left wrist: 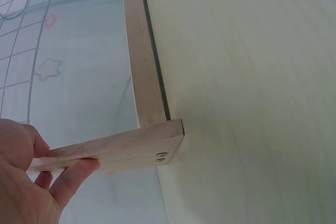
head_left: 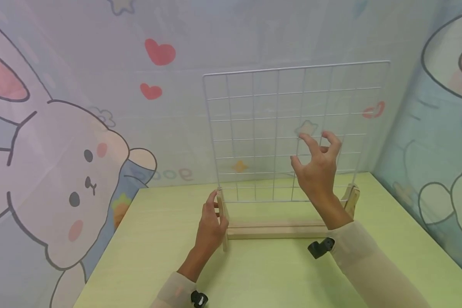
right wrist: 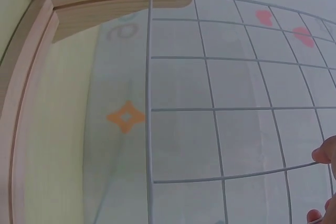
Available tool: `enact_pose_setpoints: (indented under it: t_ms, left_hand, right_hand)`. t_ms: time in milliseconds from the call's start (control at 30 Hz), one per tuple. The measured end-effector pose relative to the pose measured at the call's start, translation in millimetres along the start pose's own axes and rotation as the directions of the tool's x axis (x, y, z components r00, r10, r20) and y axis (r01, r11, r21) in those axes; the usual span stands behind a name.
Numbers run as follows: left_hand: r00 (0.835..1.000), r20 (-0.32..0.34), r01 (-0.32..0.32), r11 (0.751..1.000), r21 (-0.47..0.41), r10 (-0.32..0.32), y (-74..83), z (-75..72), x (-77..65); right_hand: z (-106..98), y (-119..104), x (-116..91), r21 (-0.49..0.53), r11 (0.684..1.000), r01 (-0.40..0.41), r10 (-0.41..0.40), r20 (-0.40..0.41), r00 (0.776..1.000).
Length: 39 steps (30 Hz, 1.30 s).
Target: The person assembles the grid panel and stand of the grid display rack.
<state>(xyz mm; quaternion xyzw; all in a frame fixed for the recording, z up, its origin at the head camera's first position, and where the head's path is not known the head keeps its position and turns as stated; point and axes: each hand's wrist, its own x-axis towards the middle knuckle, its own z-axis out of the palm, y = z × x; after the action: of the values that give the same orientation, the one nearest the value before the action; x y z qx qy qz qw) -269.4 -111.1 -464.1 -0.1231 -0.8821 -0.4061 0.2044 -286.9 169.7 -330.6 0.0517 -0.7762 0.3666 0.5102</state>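
Note:
A white wire grid panel (head_left: 277, 139) stands upright, its lower edge between the two sides of a wooden stand (head_left: 277, 233). My left hand (head_left: 211, 224) holds the stand's left upright. In the left wrist view, that upright (left wrist: 131, 148) is pinched between thumb and fingers, above two screw heads near its base. My right hand (head_left: 317, 169) is at the grid's right half, fingers spread and bent, with fingertips on the wires. The right wrist view shows a fingertip (right wrist: 321, 153) at a wire crossing; most of that hand is outside the picture.
The stand rests on a pale yellow-green table (head_left: 169, 239). Close behind it hangs a backdrop (head_left: 192, 38) printed with hearts and stars, with a large cartoon rabbit at the left. The stand's right upright (head_left: 352, 201) is partly behind my right forearm.

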Motion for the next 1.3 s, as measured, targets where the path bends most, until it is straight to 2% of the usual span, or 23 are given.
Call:
enact_pose_setpoints:
  t_ms: [167, 367, 500, 600, 767, 1033, 1300]
  left_hand:
    - [1.000, 0.007, 0.006, 1.000, -0.012, -0.006, -1.1, -0.7, 0.4]
    - [0.999, 0.052, 0.006, 0.999, -0.042, -0.004, -2.5, -6.6, 1.9]
    - [0.998, 0.029, -0.046, 0.997, -0.062, 0.047, 3.4, -11.8, 10.3]
    - [0.995, -0.037, -0.096, 0.991, -0.090, 0.093, 16.6, -18.0, 22.4]
    - [0.983, -0.134, -0.144, 0.981, -0.130, 0.126, 47.2, -36.0, 47.1]
    - [0.968, -0.196, -0.189, 0.967, -0.171, 0.155, 85.7, -64.3, 84.4]
    - [0.944, -0.251, -0.259, 0.954, -0.152, 0.216, 115.5, -82.0, 108.3]
  right_hand:
    - [-1, 0, 0, -0.001, 1.000, 0.005, -0.005, -0.002, 1.000]
    - [-2, -1, 0, -0.005, 1.000, -0.008, 0.008, 0.010, 1.000]
    - [-3, -1, 0, -0.011, 1.000, -0.002, 0.003, 0.014, 1.000]
    - [-3, 0, 1, -0.013, 1.000, 0.000, 0.000, 0.013, 1.000]
    - [-4, -2, 1, -0.009, 1.000, -0.012, 0.012, 0.028, 1.000]
    - [-5, -3, 0, -0.017, 1.000, -0.024, 0.025, 0.050, 0.998]
    - [-4, -4, 0, -0.025, 0.999, -0.022, 0.023, 0.042, 0.999]
